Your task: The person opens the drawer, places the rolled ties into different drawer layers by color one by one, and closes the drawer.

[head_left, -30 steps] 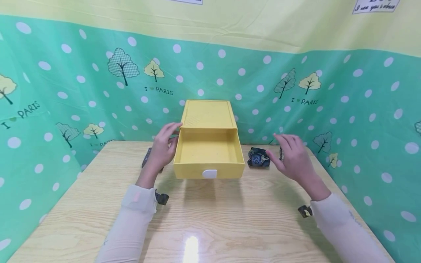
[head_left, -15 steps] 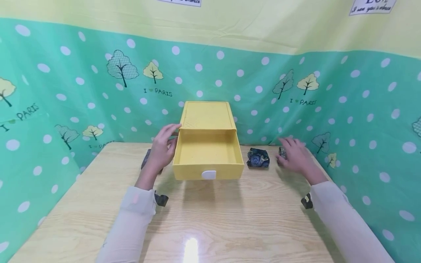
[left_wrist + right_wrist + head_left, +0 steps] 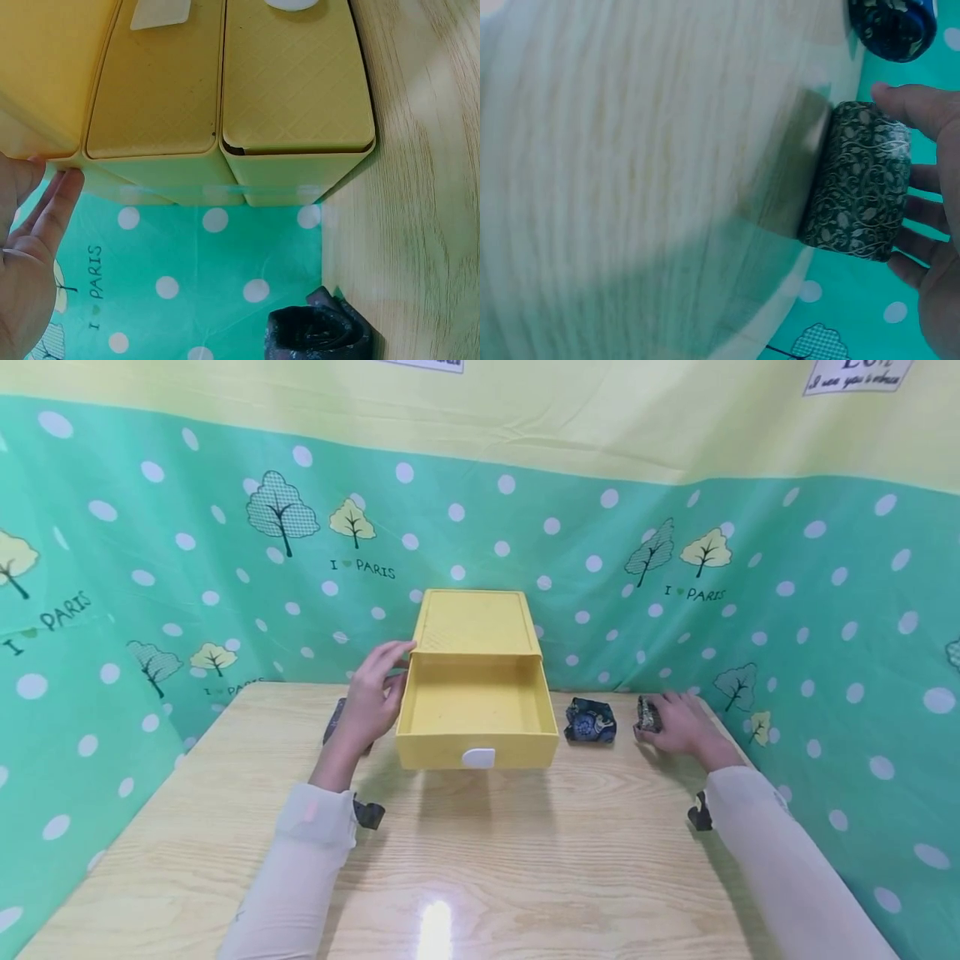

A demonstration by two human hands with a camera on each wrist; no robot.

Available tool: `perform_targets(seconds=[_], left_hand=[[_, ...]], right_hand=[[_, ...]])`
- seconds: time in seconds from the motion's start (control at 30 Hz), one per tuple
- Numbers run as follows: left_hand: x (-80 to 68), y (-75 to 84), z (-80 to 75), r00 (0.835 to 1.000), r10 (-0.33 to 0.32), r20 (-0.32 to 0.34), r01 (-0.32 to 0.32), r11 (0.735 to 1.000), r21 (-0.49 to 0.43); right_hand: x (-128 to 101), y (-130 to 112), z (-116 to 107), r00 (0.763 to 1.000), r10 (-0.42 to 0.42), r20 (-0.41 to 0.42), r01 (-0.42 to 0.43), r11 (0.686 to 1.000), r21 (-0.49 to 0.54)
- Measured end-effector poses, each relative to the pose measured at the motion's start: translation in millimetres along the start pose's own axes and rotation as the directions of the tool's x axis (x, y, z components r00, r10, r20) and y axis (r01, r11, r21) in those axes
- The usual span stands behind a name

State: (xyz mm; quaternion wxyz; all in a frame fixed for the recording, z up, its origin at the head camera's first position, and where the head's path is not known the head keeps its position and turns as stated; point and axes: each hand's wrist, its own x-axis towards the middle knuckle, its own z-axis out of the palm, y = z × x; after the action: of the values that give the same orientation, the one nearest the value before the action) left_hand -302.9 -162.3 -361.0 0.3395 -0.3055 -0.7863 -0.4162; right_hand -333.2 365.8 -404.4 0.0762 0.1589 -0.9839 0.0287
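Fingers point(image 3: 919, 109) of right grip curl around patterned roll point(image 3: 859, 180).

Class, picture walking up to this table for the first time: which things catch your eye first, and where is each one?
The bright yellow drawer box stands mid-table with its drawer pulled open; the left hand rests against its left side. To its right lies a dark blue patterned pouch, and beyond it the right hand has its grip around a small dark patterned roll.

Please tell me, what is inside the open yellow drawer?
The yellow drawer shows only its bare yellow floor and walls; nothing lies in it. The part still under the box top is covered and cannot be seen. The left hand touches the box side.
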Motion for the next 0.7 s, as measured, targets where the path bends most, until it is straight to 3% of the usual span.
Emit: perform_targets(seconds=[0.47, 0.7], left_hand=[[-1.5, -0.3, 0.4, 1.0, -0.006, 0.005, 0.006, 1.0, 0.006], [-0.5, -0.1, 0.1, 1.0, 0.005, 0.006, -0.005, 1.0, -0.008]], right_hand=[[9, 15, 15, 0.993, 0.067, 0.1, -0.074, 0.995, 0.066], [14, 19, 21, 0.994, 0.077, 0.081, -0.082, 0.994, 0.066]])
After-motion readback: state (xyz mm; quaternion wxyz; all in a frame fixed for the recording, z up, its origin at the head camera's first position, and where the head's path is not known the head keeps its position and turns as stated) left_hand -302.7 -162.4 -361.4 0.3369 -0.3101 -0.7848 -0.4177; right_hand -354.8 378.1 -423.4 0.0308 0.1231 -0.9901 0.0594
